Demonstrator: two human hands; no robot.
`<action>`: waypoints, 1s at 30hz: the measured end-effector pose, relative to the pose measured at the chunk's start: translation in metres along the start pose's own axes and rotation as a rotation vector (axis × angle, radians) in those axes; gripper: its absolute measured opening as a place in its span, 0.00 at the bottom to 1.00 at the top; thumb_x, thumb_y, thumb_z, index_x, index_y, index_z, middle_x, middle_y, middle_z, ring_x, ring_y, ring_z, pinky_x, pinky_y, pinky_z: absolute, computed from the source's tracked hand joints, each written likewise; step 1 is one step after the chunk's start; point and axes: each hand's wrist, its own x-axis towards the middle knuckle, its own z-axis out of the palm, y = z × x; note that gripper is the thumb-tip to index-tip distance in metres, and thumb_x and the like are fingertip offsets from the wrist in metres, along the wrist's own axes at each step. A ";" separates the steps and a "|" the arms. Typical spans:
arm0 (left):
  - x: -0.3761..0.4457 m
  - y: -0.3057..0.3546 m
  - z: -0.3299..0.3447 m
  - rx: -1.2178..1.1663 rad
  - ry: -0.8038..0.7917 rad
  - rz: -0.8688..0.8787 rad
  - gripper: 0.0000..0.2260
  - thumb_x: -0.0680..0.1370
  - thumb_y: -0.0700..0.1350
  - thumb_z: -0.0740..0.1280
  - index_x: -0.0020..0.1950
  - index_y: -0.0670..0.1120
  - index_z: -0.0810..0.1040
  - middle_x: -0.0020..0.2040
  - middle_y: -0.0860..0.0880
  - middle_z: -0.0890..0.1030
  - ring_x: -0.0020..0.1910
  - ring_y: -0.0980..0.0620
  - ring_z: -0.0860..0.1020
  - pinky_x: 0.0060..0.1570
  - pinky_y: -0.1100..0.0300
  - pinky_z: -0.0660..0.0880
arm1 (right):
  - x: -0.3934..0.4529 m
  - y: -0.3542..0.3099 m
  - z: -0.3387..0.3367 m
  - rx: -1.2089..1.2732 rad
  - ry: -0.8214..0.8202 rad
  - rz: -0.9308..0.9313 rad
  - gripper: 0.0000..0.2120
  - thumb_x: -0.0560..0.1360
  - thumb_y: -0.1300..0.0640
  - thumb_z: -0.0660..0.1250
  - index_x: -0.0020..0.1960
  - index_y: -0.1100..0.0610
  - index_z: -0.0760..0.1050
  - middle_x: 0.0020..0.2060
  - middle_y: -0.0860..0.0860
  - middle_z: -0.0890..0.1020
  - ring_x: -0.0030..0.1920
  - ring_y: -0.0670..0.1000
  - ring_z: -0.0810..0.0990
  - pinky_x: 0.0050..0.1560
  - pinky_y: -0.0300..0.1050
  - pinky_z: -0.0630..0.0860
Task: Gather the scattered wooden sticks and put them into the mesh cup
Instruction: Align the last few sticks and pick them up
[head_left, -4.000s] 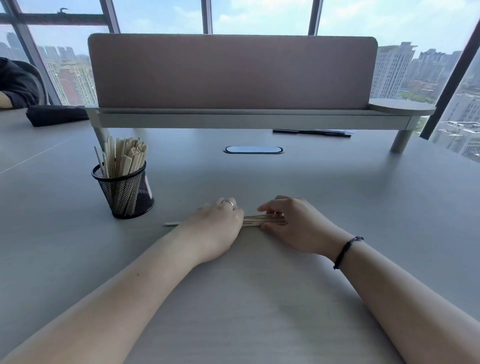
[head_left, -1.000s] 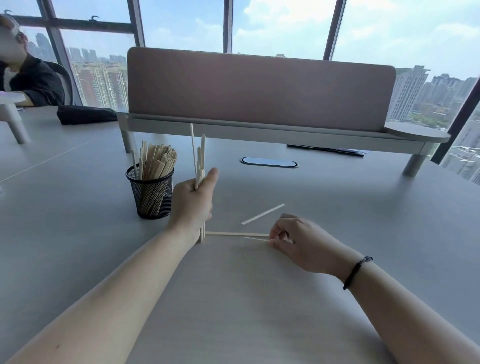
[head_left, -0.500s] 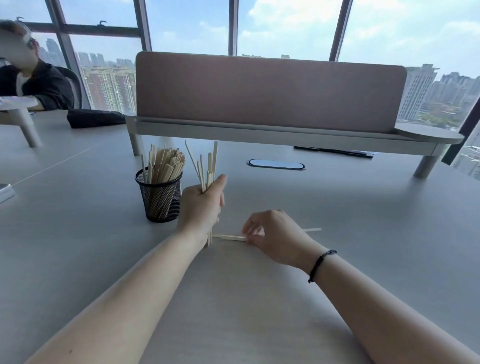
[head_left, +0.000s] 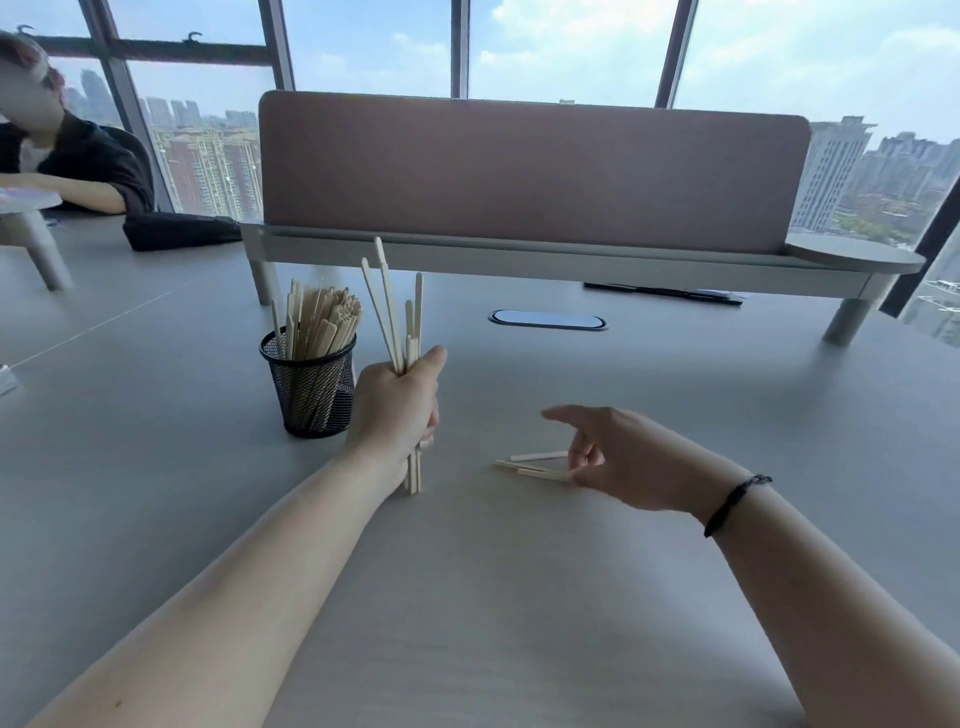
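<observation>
Task mostly done by the look of it: the black wire-mesh cup (head_left: 311, 382) is already packed with thin flat pale wooden sticks (head_left: 322, 327) standing upright and fanning above its rim. Left to do: drop in the bundle in hand, then pick up the last few loose ones.

Left hand (head_left: 397, 410) has its fingers wrapped round an upright bundle of the same pale sticks (head_left: 400, 312), lower ends touching the smooth matte grey table (head_left: 519, 597), tops splayed unevenly; it sits just beside the cup, on its right. Right hand (head_left: 623, 457) pinches with lower fingers and thumb at the ends of about three loose sticks lying flat on the table (head_left: 535, 465), index finger stretched out straight above them; exact grip partly hidden, so how many it actually holds I cannot tell.

Sticks are slim, flat, light and rigid, smooth unfinished wood, likely to slide on the slick tabletop. Cup is a see-through metal grid, cylindrical, solid rim, stands upright. Black cord bracelet (head_left: 735, 501) on right wrist
</observation>
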 end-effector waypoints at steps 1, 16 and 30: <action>0.000 0.000 0.000 0.000 -0.020 -0.027 0.26 0.79 0.50 0.68 0.23 0.48 0.63 0.21 0.48 0.62 0.19 0.51 0.59 0.23 0.64 0.58 | -0.001 0.008 -0.003 0.010 0.005 0.019 0.32 0.75 0.56 0.71 0.76 0.45 0.65 0.40 0.40 0.81 0.43 0.37 0.76 0.51 0.40 0.73; -0.003 -0.001 0.001 0.086 -0.135 -0.084 0.22 0.78 0.49 0.70 0.28 0.47 0.65 0.24 0.49 0.65 0.20 0.52 0.60 0.24 0.64 0.56 | 0.002 0.016 0.003 -0.129 0.054 -0.009 0.04 0.78 0.53 0.68 0.49 0.48 0.81 0.50 0.47 0.76 0.52 0.48 0.76 0.55 0.44 0.73; -0.005 0.001 0.002 -0.013 -0.084 0.124 0.23 0.80 0.46 0.68 0.30 0.47 0.61 0.21 0.51 0.60 0.19 0.52 0.58 0.24 0.63 0.55 | 0.000 0.012 0.009 -0.306 0.004 0.030 0.10 0.82 0.48 0.57 0.57 0.49 0.75 0.57 0.48 0.75 0.61 0.52 0.73 0.62 0.49 0.66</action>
